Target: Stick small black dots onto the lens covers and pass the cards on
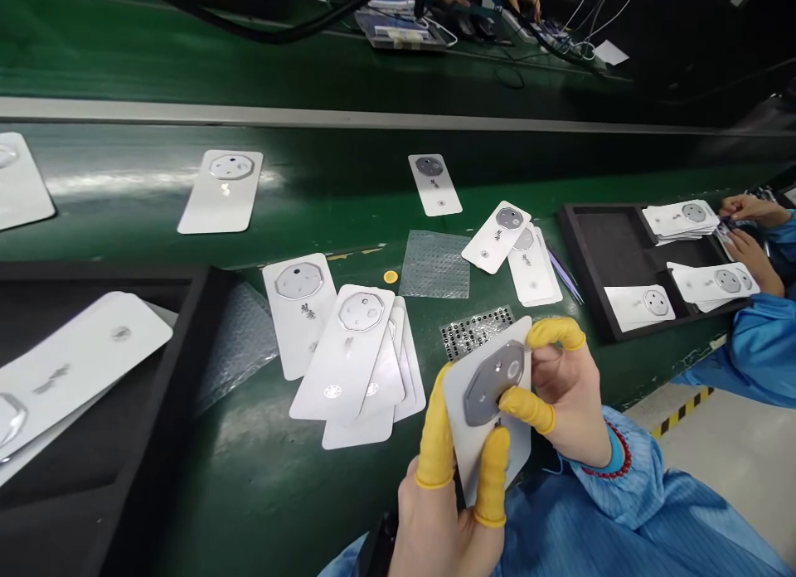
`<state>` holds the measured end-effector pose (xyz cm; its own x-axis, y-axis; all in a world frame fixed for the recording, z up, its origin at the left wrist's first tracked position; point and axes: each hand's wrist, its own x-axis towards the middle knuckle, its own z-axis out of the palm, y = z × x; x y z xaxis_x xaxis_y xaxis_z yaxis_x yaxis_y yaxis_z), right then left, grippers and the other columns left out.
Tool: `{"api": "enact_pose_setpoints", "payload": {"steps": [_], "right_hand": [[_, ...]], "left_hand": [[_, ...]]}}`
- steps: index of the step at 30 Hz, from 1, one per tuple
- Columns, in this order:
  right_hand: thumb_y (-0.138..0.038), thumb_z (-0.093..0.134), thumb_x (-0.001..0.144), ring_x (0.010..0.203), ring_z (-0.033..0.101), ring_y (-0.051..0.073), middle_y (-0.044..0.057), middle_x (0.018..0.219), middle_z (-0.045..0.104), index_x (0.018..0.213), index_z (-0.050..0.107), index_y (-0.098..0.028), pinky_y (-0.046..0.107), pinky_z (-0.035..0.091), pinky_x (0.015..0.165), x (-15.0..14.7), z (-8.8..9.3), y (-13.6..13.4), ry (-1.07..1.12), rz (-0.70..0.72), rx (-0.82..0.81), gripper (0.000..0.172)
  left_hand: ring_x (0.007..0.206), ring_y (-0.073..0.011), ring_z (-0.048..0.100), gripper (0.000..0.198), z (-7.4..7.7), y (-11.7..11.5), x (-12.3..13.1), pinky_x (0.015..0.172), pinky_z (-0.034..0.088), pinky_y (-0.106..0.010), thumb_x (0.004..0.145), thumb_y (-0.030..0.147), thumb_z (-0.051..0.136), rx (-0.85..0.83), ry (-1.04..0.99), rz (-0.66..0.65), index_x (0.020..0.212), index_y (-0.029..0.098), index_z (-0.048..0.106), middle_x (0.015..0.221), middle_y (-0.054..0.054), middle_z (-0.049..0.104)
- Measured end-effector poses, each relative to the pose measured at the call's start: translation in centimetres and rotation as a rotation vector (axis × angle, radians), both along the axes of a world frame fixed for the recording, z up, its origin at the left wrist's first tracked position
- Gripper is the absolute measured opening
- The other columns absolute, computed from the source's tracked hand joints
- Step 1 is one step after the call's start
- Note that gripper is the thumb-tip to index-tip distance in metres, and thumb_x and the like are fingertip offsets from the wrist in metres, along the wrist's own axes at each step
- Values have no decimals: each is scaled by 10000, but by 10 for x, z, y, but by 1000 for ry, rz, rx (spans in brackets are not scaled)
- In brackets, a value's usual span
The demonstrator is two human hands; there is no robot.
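Observation:
A white phone back cover (456, 395) with a grey octagonal camera plate is held tilted between my two hands. My left hand (451, 502), in yellow finger cots, grips its lower end and left edge. At its upper right my right hand (560, 386) pinches the edge, a yellow-cotted finger at the corner and the thumb against the camera plate. Just behind lies a sheet of small black dots (476, 332), partly hidden by the cover. To the left, several more white back covers (354, 361) overlap in a loose pile on the green table.
Black trays with covers stand at left (167, 411) and right (581, 254). Bubble wrap (435, 266), purple tweezers (565, 277) and further covers (497, 237) lie beyond my hands. Single covers (227, 200) rest along the back strip. A co-worker's hands (755, 237) are by the right tray.

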<state>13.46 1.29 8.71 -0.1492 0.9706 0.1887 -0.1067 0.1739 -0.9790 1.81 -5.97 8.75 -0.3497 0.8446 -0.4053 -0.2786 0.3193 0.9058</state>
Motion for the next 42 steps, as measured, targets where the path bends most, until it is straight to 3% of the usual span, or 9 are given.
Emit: {"api": "enact_pose_setpoints", "payload": {"steps": [8, 14, 19, 27, 31, 34, 37, 39, 42], "right_hand": [[-288, 855, 745, 744, 692, 144, 15, 978, 585, 1093, 514, -296, 264, 631, 671, 9, -1, -3, -83, -81, 145, 487], [-303, 739, 869, 605, 677, 133, -23, 815, 583, 1150, 482, -299, 259, 628, 582, 3, -1, -7, -50, -124, 186, 381], [-310, 722, 882, 594, 684, 149, -17, 807, 625, 1161, 470, -301, 287, 617, 565, 2, 4, -6, -39, -100, 168, 376], [-296, 721, 883, 654, 684, 147, -11, 840, 645, 1118, 462, -298, 285, 603, 608, 1, 7, -4, -74, -69, 144, 350], [-321, 670, 925, 616, 646, 104, -11, 883, 607, 1177, 479, -297, 231, 594, 572, 2, -1, -4, -141, -5, 172, 317], [-316, 548, 996, 732, 688, 109, 43, 1048, 622, 1229, 495, -280, 221, 616, 634, 9, -7, -3, -215, 98, 223, 242], [-319, 505, 1014, 1037, 706, 180, 95, 1232, 644, 1378, 419, -287, 305, 633, 843, 25, -23, 1, -367, 178, 205, 376], [-341, 573, 977, 1280, 583, 266, 128, 1355, 607, 1440, 396, -271, 479, 544, 1033, 39, -44, 3, -607, 131, 229, 501], [-302, 592, 962, 1378, 471, 356, 139, 1397, 589, 1323, 571, -241, 674, 417, 1075, 58, -80, 6, -927, 76, 359, 366]], "left_hand": [[949, -279, 757, 576, -13, 0, -16, 815, 639, -324, 691, 377, 832, -19, -190, -83, 1244, 305, 685, 1092, -24, 781], [1080, -239, 717, 443, -6, -2, -17, 806, 619, -234, 784, 348, 772, 33, -383, -156, 1220, 344, 698, 1255, 0, 722], [1010, -186, 742, 486, 4, -2, -6, 872, 578, -211, 866, 310, 692, 110, -263, -126, 1344, 349, 612, 1247, 3, 727], [1028, -259, 737, 520, 5, 6, -11, 854, 616, -299, 813, 200, 740, 344, -21, -110, 1312, 296, 631, 1191, -56, 749], [760, -190, 776, 271, 7, 24, -18, 663, 626, -211, 792, 157, 741, 406, 84, -149, 1048, 246, 736, 940, -25, 806], [593, -163, 739, 204, 1, 34, -21, 535, 592, -185, 725, 199, 793, 356, 120, -34, 920, 193, 732, 777, -17, 796], [482, -149, 672, 323, -16, 37, -32, 455, 551, -199, 663, 296, 840, 241, 177, 104, 924, 153, 714, 662, -19, 755], [486, -158, 661, 422, -29, 38, -47, 453, 543, -217, 640, 355, 854, 139, 248, 193, 969, 139, 701, 652, -25, 738], [587, -206, 701, 644, -45, 40, -74, 509, 571, -284, 680, 385, 824, 55, 332, 179, 1234, 151, 596, 820, -73, 765]]}}
